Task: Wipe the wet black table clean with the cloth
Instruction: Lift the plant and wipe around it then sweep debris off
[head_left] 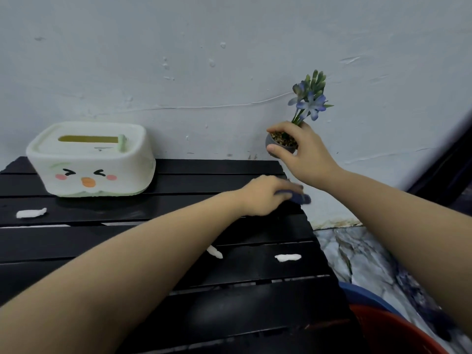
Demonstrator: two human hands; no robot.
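Observation:
The black slatted table [245, 267] fills the lower left of the head view and shines with wet patches. My left hand [263, 194] presses a dark blue cloth [300, 198] flat on the table's far right corner, with the cloth sticking out past my fingers. My right hand [304, 154] holds a small grey flower pot [281, 144] with blue flowers in the air above that corner, close to the wall.
A white tissue box [92, 159] with a cartoon face stands at the table's back left. Three white scraps lie on the slats, the first [31, 213] at the left, a second [214, 252] mid-table, the third [287, 257] right. A red basin [398, 333] and blue basin [362, 295] sit on the marble floor at right.

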